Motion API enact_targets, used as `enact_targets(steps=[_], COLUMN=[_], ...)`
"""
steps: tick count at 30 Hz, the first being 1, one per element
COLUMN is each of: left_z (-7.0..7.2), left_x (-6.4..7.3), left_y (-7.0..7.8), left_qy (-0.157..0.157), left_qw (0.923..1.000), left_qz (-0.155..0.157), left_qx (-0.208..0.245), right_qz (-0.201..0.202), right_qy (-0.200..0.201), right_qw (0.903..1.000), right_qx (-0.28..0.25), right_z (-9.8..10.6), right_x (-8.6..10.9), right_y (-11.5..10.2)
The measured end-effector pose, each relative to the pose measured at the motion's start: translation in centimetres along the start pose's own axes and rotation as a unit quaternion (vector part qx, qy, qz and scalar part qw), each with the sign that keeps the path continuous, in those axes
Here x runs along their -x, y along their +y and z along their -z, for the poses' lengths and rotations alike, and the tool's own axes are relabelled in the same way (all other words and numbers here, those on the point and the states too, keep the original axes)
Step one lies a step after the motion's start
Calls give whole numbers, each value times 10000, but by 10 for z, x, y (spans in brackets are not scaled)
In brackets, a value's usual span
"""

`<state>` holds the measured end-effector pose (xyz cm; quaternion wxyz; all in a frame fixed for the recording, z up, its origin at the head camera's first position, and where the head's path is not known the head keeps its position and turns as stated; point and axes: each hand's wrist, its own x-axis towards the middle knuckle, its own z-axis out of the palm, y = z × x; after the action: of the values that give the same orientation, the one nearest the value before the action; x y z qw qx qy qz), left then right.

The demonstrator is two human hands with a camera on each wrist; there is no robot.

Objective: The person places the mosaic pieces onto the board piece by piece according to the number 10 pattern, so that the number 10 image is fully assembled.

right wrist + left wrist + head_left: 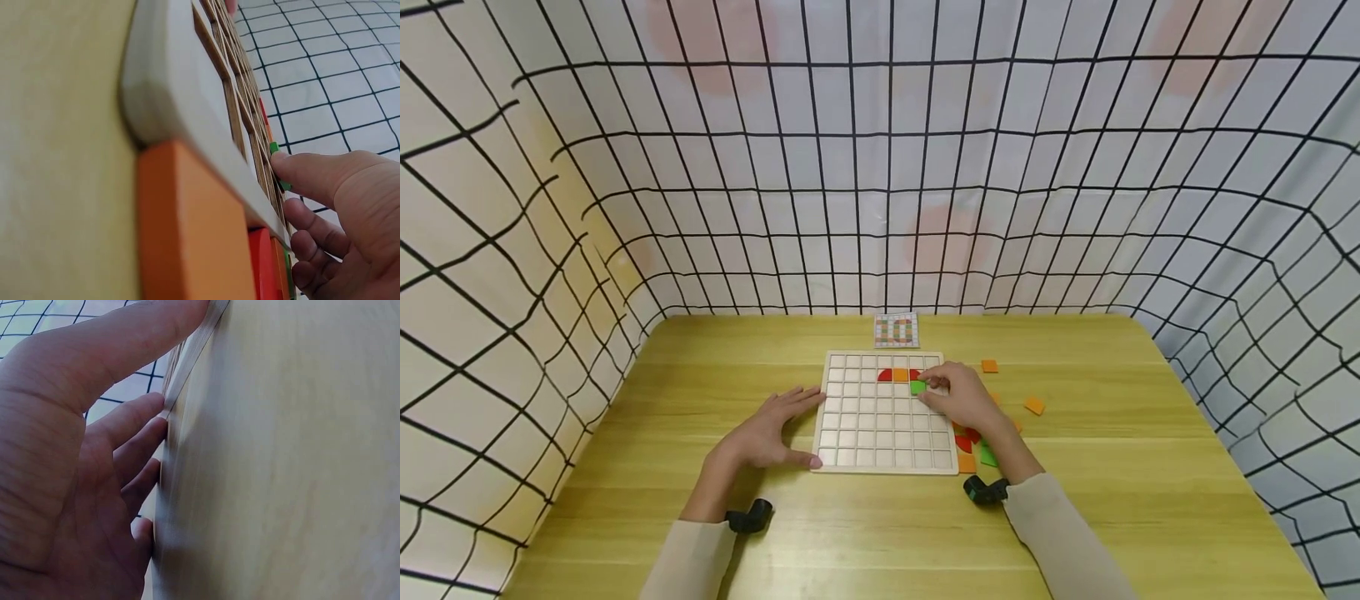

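Note:
A pale wooden grid board [880, 429] lies on the table, its cells mostly bare. My left hand [772, 431] is spread along the board's left side, thumb at the near left corner and fingertips at the edge; the left wrist view shows these straight fingers [134, 434] against the rim. Over the upper right cells, my right hand [958, 396] pinches a green tile [917, 387] by its edges. In the right wrist view the thumb lies across this green tile [274, 147]. Left of and above it sit a red quarter-round tile [885, 376], an orange square [900, 376] and another red tile [913, 374].
A small pattern card [896, 331] lies behind the board. Loose orange [1034, 405], red [963, 444] and green [988, 455] tiles are scattered right of the board, several under the right forearm. An orange tile [194, 231] rests against the board's near right corner. Gridded cloth surrounds the table.

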<state>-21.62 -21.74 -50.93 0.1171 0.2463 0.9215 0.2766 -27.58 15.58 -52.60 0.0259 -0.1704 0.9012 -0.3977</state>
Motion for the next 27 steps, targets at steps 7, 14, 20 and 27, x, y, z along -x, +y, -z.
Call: enact_targets(steps=[7,14,20,27], left_z=[0,1,1,1], left_x=[0,0,0,1], left_y=[1,1,1,2], left_qy=[-5,-12,11,-23], left_qw=[10000,10000,10000,10000], left_qz=[-3,1,30,52], left_qx=[-33,-17,-48,-70], right_qz=[-1,82,124,-137], right_qy=[-11,20,55,190], right_qw=[10000,9998,9999,9997], right_qx=[46,185,32,75], right_z=[1,2,5,19], right_x=[1,1,1,9], right_y=[-1,0,-2,-1])
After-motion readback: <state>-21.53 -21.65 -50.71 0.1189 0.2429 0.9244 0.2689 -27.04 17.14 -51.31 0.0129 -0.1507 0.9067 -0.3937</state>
